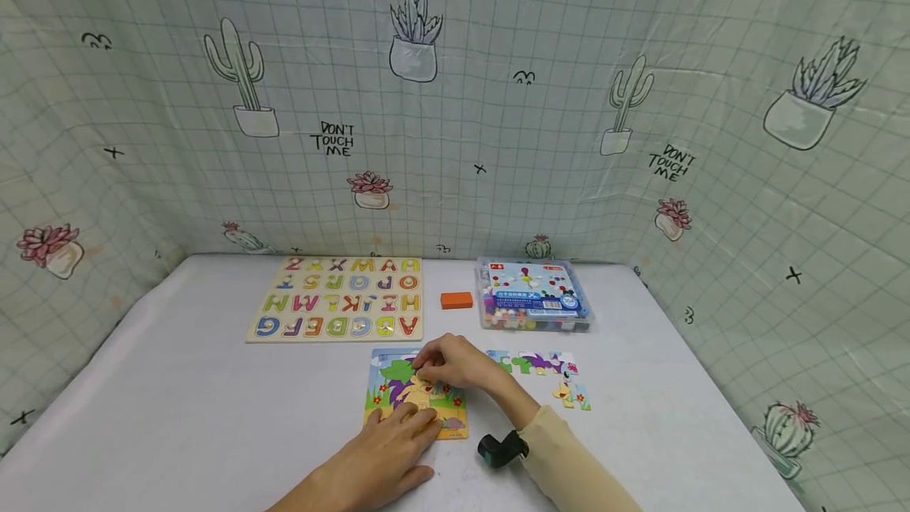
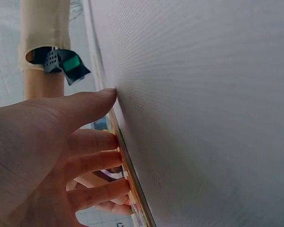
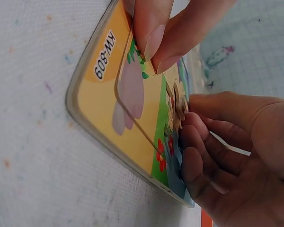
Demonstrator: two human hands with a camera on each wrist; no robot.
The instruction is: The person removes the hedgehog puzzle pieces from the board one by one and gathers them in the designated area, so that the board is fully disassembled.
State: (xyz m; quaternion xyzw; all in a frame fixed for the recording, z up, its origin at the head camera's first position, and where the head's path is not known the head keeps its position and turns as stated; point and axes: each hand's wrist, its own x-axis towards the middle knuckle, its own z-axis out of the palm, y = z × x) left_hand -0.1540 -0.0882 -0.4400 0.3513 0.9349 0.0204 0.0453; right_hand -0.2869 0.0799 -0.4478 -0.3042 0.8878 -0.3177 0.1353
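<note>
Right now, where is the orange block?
In the head view, the orange block lies toward the far side of the table, between the alphabet board on its left and the plastic box on its right.

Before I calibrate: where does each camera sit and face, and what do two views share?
Head: on the head, facing forward and down at the jigsaw board; left hand, right hand and beige right sleeve show.
Left wrist: on that wrist, looking past the left hand at the board's edge; right forearm and sleeve show.
Right wrist: on that wrist, looking at the board's KW-809 print; right hand and part of the left show.
Shared: both wrist views catch the board and parts of both hands.
</note>
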